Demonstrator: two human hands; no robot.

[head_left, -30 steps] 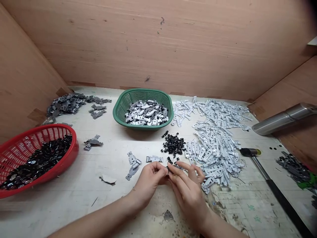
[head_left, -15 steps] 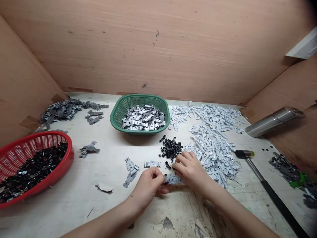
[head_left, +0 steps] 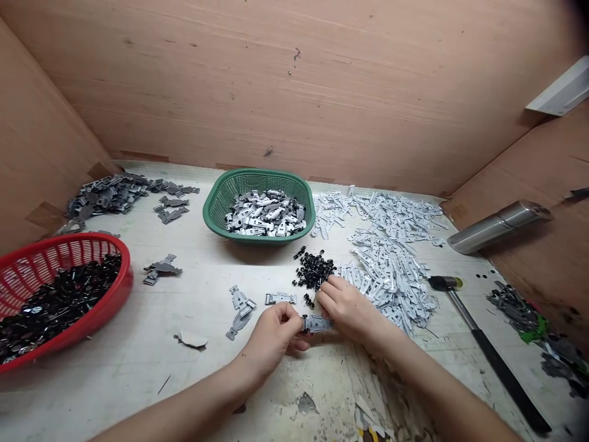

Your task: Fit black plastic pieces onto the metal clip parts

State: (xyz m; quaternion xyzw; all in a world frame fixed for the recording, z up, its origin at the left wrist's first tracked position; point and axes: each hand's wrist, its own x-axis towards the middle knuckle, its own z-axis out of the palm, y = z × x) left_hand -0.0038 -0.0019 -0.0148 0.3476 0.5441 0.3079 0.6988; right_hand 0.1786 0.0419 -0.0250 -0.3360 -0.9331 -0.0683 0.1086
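A grey toy race car chassis [head_left: 316, 323] with a black wheel pair at its left end lies between my two hands, just above the table. My left hand [head_left: 275, 331] pinches that left end between thumb and fingers. Closed over the right end is my right hand [head_left: 347, 308], its fingertips partly hidden behind the knuckles. Beyond the right fingers is a heap of small black wheels [head_left: 313, 269], with a few loose wheels [head_left: 308, 301] nearer me. Another grey chassis [head_left: 280, 298] lies flat behind my left hand, and two more overlapping chassis [head_left: 240, 312] rest to its left.
A green basket [head_left: 212, 222] holds toy cars at the back. The red basket [head_left: 125, 270] at left contains black parts. White flat parts [head_left: 391, 264] spread across the right, beside a hammer [head_left: 488, 350] and a metal cylinder [head_left: 499, 227]. Grey chassis [head_left: 110, 195] are piled back left.
The view has shifted slightly, so everything sits a little higher and further left. Both hands stay on the chassis, with only small finger movement.
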